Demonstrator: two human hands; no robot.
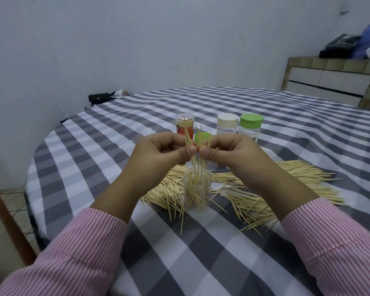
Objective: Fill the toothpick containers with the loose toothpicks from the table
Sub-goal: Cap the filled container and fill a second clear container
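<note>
Wooden toothpicks (198,146) are pinched in a bunch between the left hand (158,150) and the right hand (233,152), fingers and thumbs curled round them, directly above an open clear jar (198,189) on the checked tablecloth (201,253). The lower tips are already inside the jar's mouth. The bunch is best squared up and kept upright before release, so that no sticks catch the rim. The jar is partly filled. Loose toothpicks (265,189) are spread around it. Behind stand an orange-labelled tub (184,124) holding toothpicks, a white-capped jar (227,124) and a green-capped jar (250,127), contents unclear, and a green lid (201,138).
</note>
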